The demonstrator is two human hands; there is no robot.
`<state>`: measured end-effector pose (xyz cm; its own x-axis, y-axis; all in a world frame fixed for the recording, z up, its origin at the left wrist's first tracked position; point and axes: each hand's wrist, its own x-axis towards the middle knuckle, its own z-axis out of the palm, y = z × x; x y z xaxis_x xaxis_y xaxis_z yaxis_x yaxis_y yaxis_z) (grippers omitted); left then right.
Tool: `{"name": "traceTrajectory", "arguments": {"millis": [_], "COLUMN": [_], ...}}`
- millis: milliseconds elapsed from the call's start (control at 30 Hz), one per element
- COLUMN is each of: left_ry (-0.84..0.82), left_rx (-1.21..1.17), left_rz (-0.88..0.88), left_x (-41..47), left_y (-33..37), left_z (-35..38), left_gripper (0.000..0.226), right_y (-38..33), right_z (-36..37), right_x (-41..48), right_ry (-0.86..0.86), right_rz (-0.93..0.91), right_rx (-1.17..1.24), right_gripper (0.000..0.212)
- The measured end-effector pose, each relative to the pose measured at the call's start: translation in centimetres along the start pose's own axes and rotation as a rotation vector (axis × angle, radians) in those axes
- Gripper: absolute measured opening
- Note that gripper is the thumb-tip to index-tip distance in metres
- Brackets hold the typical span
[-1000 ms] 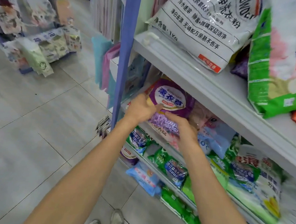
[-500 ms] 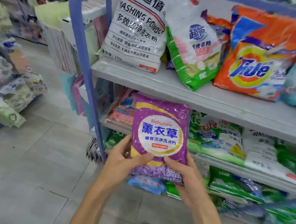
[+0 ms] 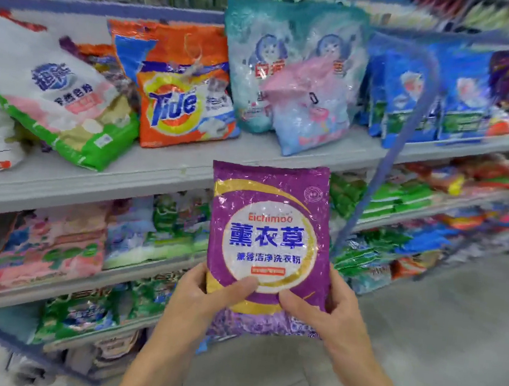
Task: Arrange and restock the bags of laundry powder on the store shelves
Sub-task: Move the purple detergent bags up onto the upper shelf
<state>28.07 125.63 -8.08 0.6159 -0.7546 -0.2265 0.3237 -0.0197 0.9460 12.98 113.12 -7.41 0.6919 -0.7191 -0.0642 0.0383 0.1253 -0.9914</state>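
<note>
Nearest the camera: 2 bare forearms rise from the bottom edge. The left hand (image 3: 201, 300) and right hand (image 3: 328, 317) meet at the lower corners of the purple bag (image 3: 268, 225).
Left fingers (image 3: 237, 288): thumb laid across the front at the lower left, the rest wrapped behind, clamped on the bag.
Right fingers (image 3: 295, 304): thumb on the front at the lower right, the others hidden behind, also clamped on the bag.
Bag position: held in the air in front of the shelving, resting on no shelf.
Bag axis: long axis upright, top edge up and leaning a touch to the left. The printed face is towards the camera and the label reads the right way up.
Floor (image 3: 420, 336): grey tiles below and to the right.
Lower shelves: green, pink and blue bags lying flat behind the held bag, too blurred to read.
Post (image 3: 384, 175): blue upright just right of the bag, behind it.
Shelf (image 3: 171, 168): grey board whose front lip meets the bag's top edge in view.
On that shelf: white-and-green bag (image 3: 62, 100) tilted at left, orange Tide bag (image 3: 178, 100) upright, 2 teal bags (image 3: 260, 67), a pink-and-blue bag (image 3: 311, 117) leaning on them, and blue bags (image 3: 414, 93) beyond the post.
Change from 0.5 s ago: grip and upright pose match. The view has swung right, so the Tide bag now sits up and left of the held bag instead of up and right.
Change from 1.0 s ago: the bag was then low at a lower shelf; it is now lifted clear.
</note>
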Motion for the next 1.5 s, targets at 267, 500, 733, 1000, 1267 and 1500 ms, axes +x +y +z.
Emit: {"name": "traceTrajectory", "arguments": {"millis": [267,500,733,1000,1267,1500], "left_ry": [-0.207,-0.352,-0.428,-0.523,-0.520,-0.444], "left_rx": [0.099,0.124,0.120,0.050,0.042,0.092], "left_rz": [0.050,0.026,0.014,-0.067,-0.050,-0.021], "left_x": [6.8,10.9,17.6,28.4,37.3,43.6], "left_y": [-2.2,-3.9,-4.7,-5.1,-5.4,-7.6], "left_z": [19.8,34.0,46.3,61.0,73.9,83.5], "left_gripper": [0.046,0.042,0.034,0.038,0.029,0.036], "right_y": [-1.7,-3.9,-5.5,-8.9,-11.9,-12.5], "right_z": [-19.2,-32.6,-44.0,-58.3,-71.1,-82.6], "right_x": [1.5,2.3,6.9,15.5,23.2,30.0], "right_ry": [0.247,0.365,0.480,0.592,0.603,0.545], "right_rz": [-0.007,-0.006,-0.051,-0.095,-0.090,-0.062], "right_rx": [0.024,0.113,0.190,0.225,0.224,0.236], "right_gripper": [0.055,0.044,0.047,0.037,0.044,0.032]}}
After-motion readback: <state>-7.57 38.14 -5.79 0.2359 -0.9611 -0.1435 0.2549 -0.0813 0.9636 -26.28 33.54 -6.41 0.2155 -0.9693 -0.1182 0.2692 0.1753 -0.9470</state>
